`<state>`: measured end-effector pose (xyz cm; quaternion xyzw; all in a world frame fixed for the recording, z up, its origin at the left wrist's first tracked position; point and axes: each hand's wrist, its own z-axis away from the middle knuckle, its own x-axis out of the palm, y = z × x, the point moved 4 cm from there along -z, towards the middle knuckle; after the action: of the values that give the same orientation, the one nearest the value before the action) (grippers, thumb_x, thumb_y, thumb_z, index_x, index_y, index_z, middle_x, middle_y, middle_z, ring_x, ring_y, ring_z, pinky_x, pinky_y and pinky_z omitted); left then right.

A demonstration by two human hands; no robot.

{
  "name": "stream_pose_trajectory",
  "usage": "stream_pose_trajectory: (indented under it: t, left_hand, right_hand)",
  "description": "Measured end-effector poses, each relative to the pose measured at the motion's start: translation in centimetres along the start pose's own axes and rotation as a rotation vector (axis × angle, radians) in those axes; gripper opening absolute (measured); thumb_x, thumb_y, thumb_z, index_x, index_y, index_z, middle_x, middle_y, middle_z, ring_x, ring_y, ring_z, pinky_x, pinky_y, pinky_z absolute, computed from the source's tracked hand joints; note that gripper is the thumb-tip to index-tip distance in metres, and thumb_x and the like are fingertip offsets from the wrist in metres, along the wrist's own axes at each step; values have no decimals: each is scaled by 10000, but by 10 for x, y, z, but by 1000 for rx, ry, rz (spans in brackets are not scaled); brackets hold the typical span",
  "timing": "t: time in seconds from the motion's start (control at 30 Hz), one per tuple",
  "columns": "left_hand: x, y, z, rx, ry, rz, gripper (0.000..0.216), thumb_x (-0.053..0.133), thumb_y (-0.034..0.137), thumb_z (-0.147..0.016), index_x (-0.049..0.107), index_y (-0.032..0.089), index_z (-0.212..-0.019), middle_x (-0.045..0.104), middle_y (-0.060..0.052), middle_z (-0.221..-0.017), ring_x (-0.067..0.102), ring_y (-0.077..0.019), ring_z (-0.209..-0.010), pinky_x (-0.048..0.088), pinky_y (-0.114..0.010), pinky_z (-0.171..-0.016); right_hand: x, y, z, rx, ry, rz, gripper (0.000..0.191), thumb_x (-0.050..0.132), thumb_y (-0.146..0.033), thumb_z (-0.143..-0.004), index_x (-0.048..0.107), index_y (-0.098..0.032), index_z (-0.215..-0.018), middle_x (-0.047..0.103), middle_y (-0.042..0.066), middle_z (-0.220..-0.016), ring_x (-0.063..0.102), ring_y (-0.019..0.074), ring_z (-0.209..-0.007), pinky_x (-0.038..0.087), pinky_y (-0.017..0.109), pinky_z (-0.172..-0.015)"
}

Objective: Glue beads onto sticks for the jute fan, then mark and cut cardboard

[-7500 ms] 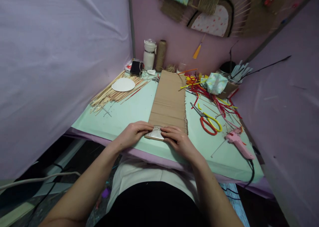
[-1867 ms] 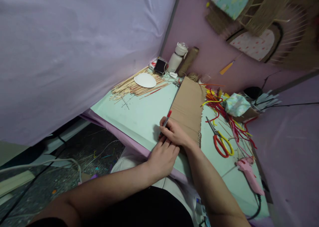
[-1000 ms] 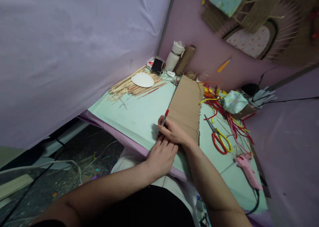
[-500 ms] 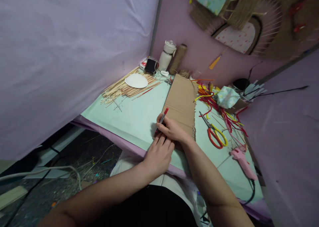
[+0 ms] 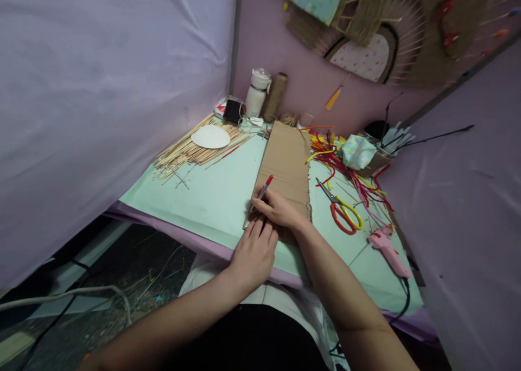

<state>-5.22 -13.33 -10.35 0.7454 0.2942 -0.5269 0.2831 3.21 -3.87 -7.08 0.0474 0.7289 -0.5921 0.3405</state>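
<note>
A long strip of brown cardboard (image 5: pixel 284 162) lies on the table with its near end under both of my hands. My right hand (image 5: pixel 279 207) is closed around a pen (image 5: pixel 266 186) with a red end pointing up; its tip is hidden behind the fingers. Close in front, my left hand (image 5: pixel 254 249) rests with fingers stretched out over the cardboard's near end, against the right hand. At the near left corner of the cardboard, a small shiny edge (image 5: pixel 247 223) shows beside the fingertips; what it belongs to is hidden.
Scissors (image 5: pixel 340 207) and a pink glue gun (image 5: pixel 388 249) lie to the right, near red and yellow pipe cleaners (image 5: pixel 325 148). Thin wooden sticks (image 5: pixel 179 157) with a white oval disc (image 5: pixel 210 136) lie left. A white bottle (image 5: pixel 257 94) and a twine spool (image 5: pixel 275 97) stand behind.
The view has shifted, so the table's things appear further left. The right hand keeps its hold on the pen, the left hand stays on the cardboard, and the shiny edge now shows more clearly.
</note>
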Motion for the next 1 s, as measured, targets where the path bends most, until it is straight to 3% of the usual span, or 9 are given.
stream_pose_trajectory:
  t: [0.43,0.73,1.0]
  left_hand:
    - [2,0,0,17,48,-40,413,453,150,-865,555,66,-1256,482,-180,-1410,412,-312,-1321,321,-463,-1121]
    - [2,-1,-1,29,74,-37,439,446,133,-845,561,53,-1261,523,-170,-1379,433,-311,-1304,340,-451,-1101]
    - [3,-1,-1,33,43,-25,450,438,129,-849,555,55,-1277,487,-190,-1413,407,-306,-1319,338,-472,-1098]
  right_hand:
    - [-14,7,12,31,104,11,148,439,-307,-904,448,-198,-805,519,-22,-724,496,130,-661,406,260,-654]
    - [-24,13,32,79,177,10,161,439,-329,-919,451,-201,-821,550,-9,-727,568,154,-691,414,271,-657]
    - [-31,18,56,112,290,156,156,453,-318,-918,473,-212,-805,535,-13,-697,497,146,-645,374,262,-632]
